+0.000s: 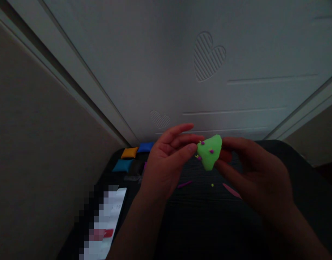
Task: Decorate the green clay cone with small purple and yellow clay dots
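Your right fingers (238, 143) pinch the green piece (208, 160) edgewise, likely sparing its dots (212, 151). Your left fingers (185, 153) curve open alongside.

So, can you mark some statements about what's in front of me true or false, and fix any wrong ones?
1. My right hand holds the green piece. True.
2. The orange packet lies right of the dark blue packet. False: the orange packet is left of the dark blue packet.
3. The small yellow ball lies between the purple strip and the pink strip. True.
4. The dots on the green piece are orange. False: they're purple.
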A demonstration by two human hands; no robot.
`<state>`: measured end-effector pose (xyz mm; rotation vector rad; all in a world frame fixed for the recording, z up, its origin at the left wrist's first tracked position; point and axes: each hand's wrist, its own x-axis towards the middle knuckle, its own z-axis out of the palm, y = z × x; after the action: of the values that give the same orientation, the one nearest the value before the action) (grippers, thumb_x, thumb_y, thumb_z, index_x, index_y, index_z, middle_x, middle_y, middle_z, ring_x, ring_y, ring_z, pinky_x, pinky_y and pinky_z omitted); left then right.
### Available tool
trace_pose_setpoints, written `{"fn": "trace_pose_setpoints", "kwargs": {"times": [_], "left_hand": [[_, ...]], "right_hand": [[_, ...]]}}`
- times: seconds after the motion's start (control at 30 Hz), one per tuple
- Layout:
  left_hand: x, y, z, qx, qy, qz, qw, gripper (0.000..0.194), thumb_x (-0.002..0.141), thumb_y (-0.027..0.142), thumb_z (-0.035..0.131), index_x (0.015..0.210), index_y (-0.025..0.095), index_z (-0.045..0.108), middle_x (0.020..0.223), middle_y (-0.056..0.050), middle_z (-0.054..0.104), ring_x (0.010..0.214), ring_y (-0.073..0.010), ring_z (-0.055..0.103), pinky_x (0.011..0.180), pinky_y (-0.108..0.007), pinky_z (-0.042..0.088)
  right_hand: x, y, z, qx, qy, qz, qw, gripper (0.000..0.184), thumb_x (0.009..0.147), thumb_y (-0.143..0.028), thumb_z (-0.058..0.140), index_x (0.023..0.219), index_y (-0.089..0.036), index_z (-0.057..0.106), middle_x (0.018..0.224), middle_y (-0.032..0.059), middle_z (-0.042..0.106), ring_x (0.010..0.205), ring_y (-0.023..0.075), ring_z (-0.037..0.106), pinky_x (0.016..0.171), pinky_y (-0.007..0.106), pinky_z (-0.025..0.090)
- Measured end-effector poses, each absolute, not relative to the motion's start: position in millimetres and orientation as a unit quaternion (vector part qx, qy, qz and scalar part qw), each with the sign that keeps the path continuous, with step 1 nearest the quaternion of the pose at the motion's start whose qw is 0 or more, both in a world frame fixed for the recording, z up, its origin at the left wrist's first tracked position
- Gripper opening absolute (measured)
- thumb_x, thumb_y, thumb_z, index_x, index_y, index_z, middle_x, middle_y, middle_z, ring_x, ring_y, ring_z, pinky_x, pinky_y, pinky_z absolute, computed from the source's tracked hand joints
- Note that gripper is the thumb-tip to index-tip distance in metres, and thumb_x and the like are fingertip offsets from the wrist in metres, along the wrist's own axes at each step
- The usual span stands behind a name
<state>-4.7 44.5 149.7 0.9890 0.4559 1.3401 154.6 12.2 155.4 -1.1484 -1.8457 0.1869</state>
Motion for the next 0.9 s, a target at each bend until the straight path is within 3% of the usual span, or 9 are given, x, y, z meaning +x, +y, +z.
{"fn": "trace_pose_setpoints", "kwargs": {"times": [0.37, 0.63, 0.9], "left_hand": [[-5, 42, 151, 0.441, 0.206, 0.591, 0.643, 0.03, 0.073, 0.007, 0.06, 0.098, 0.023, 0.062, 0.086, 0.003, 0.069, 0.075, -0.0078, 0.063, 0.067, -0.015, 0.049], [-4, 36, 153, 0.462, 0.209, 0.622, 0.596, 0.031, 0.073, 0.008, 0.06, 0.1, 0.024, 0.061, 0.089, 0.002, 0.067, 0.086, -0.0103, 0.061, 0.076, -0.018, 0.049], [-3, 22, 159, 0.519, 0.212, 0.606, 0.564, 0.04, 0.072, 0.009, 0.062, 0.108, 0.025, 0.056, 0.1, -0.001, 0.064, 0.091, -0.013, 0.059, 0.078, -0.02, 0.049]], "right_hand": [[152, 13, 159, -0.458, -0.752, 0.071, 0.469, 0.017, 0.074, -0.018, 0.06, 0.09, -0.023, 0.055, 0.075, -0.0041, 0.058, 0.067, 0.0086, 0.054, 0.063, 0.021, 0.043], [149, 14, 149, -0.414, -0.709, 0.137, 0.554, 0.035, 0.068, -0.005, 0.062, 0.098, -0.023, 0.055, 0.093, -0.0002, 0.059, 0.084, 0.0134, 0.056, 0.075, 0.028, 0.046], [145, 12, 147, -0.372, -0.695, 0.124, 0.603, 0.039, 0.067, -0.003, 0.06, 0.097, -0.027, 0.054, 0.088, 0.0001, 0.059, 0.082, 0.0171, 0.055, 0.07, 0.032, 0.046]]}}
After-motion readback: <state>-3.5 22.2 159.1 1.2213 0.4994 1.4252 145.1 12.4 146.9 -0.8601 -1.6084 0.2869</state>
